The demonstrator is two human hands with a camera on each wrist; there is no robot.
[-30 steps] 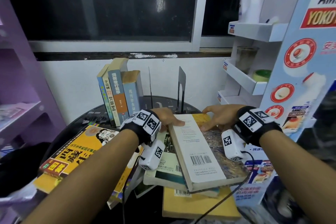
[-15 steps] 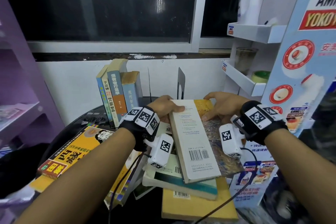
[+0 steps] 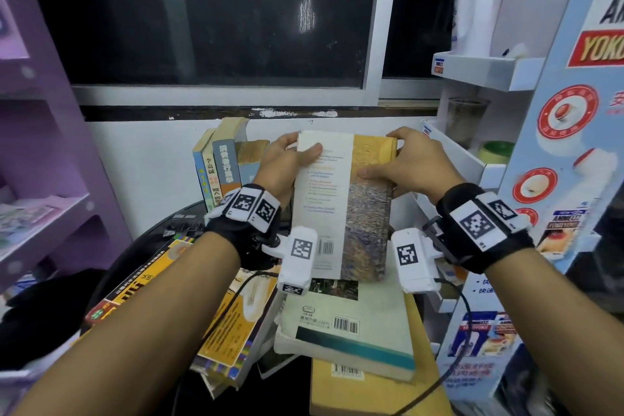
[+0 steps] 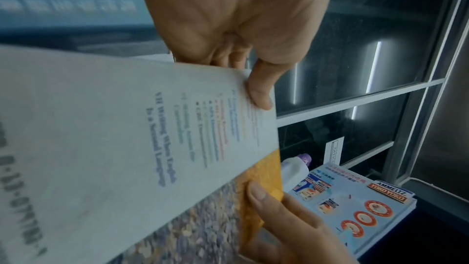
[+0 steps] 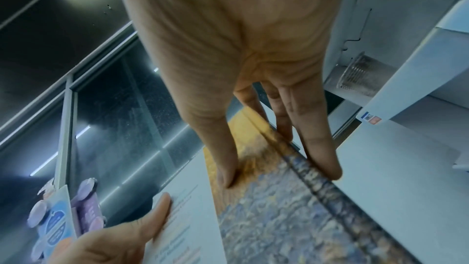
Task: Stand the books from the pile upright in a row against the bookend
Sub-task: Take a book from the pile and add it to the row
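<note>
Book (image 3: 341,206): back cover toward me, raised nearly upright above the pile (image 3: 344,334), between my two hands.
Left hand (image 3: 282,167): my thumb lies on the white cover near the top left corner; my other fingers curl behind the book.
Right hand (image 3: 413,162): thumb on the yellow patch, my fingers (image 5: 319,144) wrapped around the spine edge.
Standing row (image 3: 219,165): three upright books toward the bench's far edge, left of the held one.
Bookend: hidden behind the book.
</note>
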